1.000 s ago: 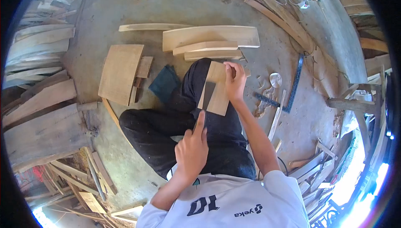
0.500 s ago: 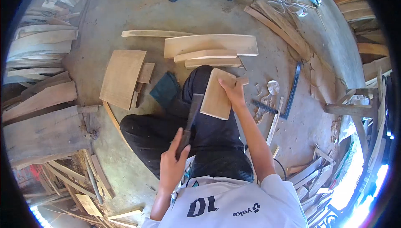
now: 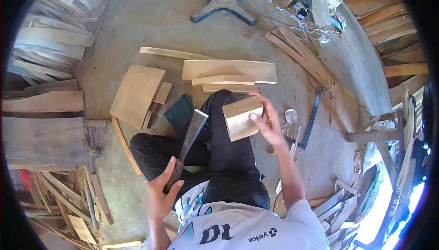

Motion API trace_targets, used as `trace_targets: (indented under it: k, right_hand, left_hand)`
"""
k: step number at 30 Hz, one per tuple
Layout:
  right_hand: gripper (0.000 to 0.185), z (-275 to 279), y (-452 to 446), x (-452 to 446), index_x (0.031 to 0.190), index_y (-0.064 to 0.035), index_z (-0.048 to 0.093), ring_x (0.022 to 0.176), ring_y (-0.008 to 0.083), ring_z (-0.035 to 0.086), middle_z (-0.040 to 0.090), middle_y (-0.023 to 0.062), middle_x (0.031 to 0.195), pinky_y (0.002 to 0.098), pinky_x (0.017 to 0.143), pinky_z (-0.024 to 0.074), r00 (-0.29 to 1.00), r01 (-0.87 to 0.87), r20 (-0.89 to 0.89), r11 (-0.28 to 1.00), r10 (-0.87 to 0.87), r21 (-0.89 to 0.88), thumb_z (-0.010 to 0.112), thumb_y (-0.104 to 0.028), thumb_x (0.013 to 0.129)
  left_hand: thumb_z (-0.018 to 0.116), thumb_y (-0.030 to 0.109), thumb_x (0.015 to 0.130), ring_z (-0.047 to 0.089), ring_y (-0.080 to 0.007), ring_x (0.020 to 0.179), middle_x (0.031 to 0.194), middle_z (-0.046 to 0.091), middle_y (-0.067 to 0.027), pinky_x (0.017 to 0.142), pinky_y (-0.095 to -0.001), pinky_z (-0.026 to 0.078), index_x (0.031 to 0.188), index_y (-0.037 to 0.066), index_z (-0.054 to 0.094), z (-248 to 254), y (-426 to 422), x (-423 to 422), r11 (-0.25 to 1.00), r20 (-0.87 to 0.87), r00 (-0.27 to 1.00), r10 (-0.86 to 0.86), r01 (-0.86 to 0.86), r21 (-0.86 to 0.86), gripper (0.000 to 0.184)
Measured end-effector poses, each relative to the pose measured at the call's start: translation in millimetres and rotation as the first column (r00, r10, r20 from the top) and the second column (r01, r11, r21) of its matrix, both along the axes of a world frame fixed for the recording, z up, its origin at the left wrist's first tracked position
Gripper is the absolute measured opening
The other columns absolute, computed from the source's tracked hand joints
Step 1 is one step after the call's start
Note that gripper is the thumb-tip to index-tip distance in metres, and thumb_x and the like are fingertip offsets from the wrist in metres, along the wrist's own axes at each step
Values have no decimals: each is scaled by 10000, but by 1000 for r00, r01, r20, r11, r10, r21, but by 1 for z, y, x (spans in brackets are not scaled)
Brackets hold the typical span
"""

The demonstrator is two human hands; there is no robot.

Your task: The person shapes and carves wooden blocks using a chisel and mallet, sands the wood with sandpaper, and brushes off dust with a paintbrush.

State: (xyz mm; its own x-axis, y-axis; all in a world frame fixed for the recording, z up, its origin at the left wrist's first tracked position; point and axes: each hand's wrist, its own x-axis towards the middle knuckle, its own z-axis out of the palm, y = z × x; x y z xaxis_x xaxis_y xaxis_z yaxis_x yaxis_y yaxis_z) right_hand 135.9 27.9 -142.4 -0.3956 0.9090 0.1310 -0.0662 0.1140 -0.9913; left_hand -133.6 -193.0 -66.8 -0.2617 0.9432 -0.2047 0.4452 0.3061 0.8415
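Note:
My left hand (image 3: 162, 191) is wrapped around the handle of a chisel (image 3: 191, 134), a long flat steel blade whose broad, bright end points up and away from me. The blade sits over my bent leg, apart from the wood. In my right hand (image 3: 270, 124) is a pale wooden block (image 3: 241, 118), gripped at its right side with the thumb on the near face. The block is tilted above my knee, so a lighter end face shows. A dark cloth (image 3: 179, 112) lies on the floor beside my knee.
Ahead lie several cut boards (image 3: 228, 70); a wide panel (image 3: 137, 95) rests on smaller pieces at left. A dark metal square (image 3: 313, 118) and a round shiny disc (image 3: 291, 116) are at right. A stand base (image 3: 223, 12) stands farther off. Stacked planks (image 3: 45, 140) line the left side.
The chisel has drawn away from the block toward the lower left. My right hand has turned the block, bringing its end face into view. The camera view has also shifted.

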Motion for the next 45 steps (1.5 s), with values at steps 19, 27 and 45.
trace_targets:
  k: [19,27,45]
  right_hand:
    - [678,-60,-9,-51,716,-35,561,594,180,558,579,94,635,306,581,434,916,261,-227,920,-332,-291,247,-573,984]
    - [636,-86,-4,-56,729,-39,572,601,172,569,589,81,662,290,597,448,937,230,-197,934,-289,-273,265,-530,993]
    - [638,-90,-3,-60,768,-21,592,641,156,555,594,74,707,283,634,439,964,147,-182,958,-194,-245,234,-488,1014]
  left_hand:
    - [703,177,883,496,-240,494,642,479,-52,488,-371,416,1374,271,593,50,5,35,930,-412,834,-367,335,-152,511]
    - [703,127,875,469,-271,503,637,467,-85,505,-395,401,1351,246,614,52,14,45,942,-469,819,-331,262,-208,498]
    - [655,81,902,471,-284,533,651,469,-106,520,-399,390,1387,196,573,47,3,52,929,-398,846,-355,270,-254,505]
